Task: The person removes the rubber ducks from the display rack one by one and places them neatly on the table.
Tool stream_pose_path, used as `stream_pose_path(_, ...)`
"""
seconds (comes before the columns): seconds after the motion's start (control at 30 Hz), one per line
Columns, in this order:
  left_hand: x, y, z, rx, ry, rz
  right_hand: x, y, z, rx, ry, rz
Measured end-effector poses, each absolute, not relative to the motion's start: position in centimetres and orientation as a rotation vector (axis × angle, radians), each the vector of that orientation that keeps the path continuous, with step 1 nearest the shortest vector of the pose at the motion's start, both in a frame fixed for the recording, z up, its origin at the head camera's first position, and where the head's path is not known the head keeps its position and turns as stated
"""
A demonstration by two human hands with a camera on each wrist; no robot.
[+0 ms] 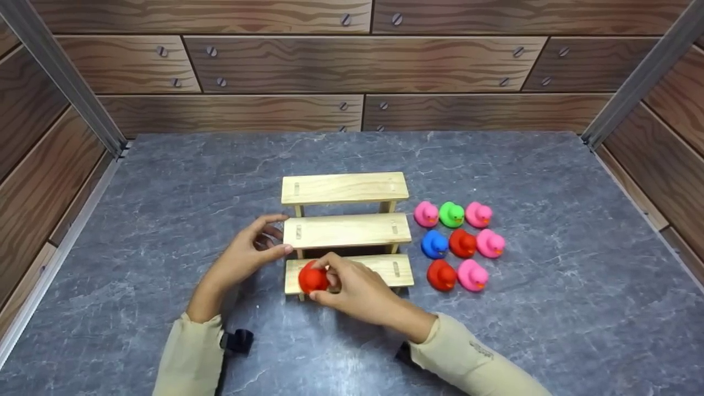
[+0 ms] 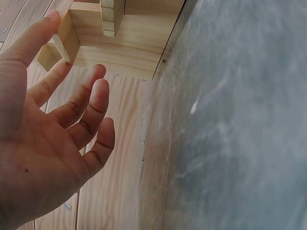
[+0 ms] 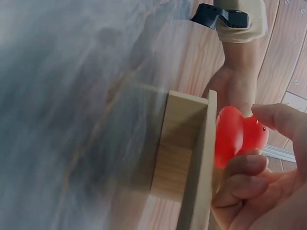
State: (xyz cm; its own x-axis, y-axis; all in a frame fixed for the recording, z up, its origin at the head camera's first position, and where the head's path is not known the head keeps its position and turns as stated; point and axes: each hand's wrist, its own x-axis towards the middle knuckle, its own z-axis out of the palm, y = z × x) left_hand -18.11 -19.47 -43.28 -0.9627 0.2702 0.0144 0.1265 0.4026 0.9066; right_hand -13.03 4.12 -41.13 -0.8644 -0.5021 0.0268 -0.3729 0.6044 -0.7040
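Note:
A three-step wooden stand (image 1: 346, 231) stands on the grey table. My right hand (image 1: 357, 286) holds a red rubber duck (image 1: 313, 278) between thumb and fingers at the left end of the lowest step. In the right wrist view the duck (image 3: 230, 136) sits right at the step's surface. My left hand (image 1: 242, 253) is at the left end of the middle step, thumb at its front corner and index finger at its back corner. The left wrist view shows that thumb and index finger against the stand (image 2: 120, 38), with the other fingers loosely bent away from it.
Right of the stand, several rubber ducks stand in rows: pink (image 1: 426, 213), green (image 1: 451, 214), blue (image 1: 434, 244) and red (image 1: 441, 275) among them. Wood-patterned walls (image 1: 363, 66) enclose the table (image 1: 550, 330) at the back and sides.

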Motion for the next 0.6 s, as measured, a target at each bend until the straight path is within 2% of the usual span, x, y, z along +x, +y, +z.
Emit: stream_pose_path(0.6, -18.0, -19.5, -43.2, 0.351, 2.492, 1.632, -13.1, 9.1, -40.2, -0.75, 2.524, -1.247)
